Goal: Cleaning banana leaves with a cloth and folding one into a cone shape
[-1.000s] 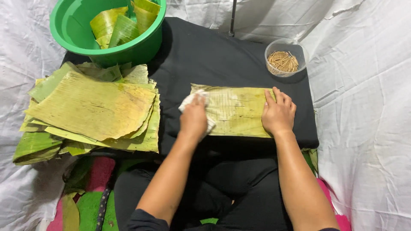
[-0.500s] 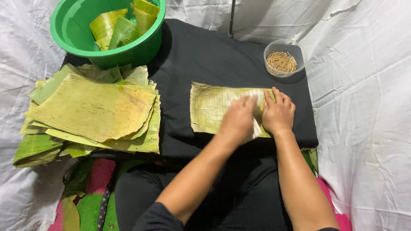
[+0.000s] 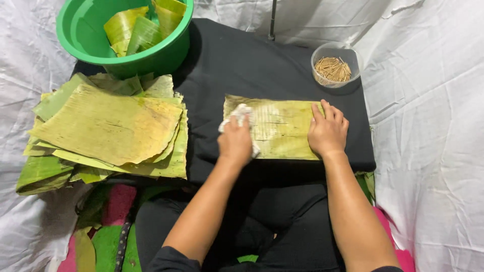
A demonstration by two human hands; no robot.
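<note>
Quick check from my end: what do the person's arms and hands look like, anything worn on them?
Both arms are bare from the wrists up past the elbows. The left hand and right hand wear no gloves; no rings, watch or bracelets are visible. Dark short sleeves show at the bottom edge.

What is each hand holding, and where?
The left hand grips a bunched white cloth, its top poking out. The right hand holds nothing; it lies flat on the banana leaf.

1. Leaf piece (image 3: 282,128): yellow-green, fine parallel ribbing, pale patch in the middle.
2. Cloth (image 3: 241,115): white.
3. Desk (image 3: 242,65) cover: plain black.
4. Leaf stack (image 3: 108,126): yellow-green tops, darker green edges.
5. Basin (image 3: 91,38): bright green.
6. Small bowl (image 3: 335,65): clear, tan sticks inside.
7. Surrounding sheet (image 3: 428,126): white, creased.
</note>
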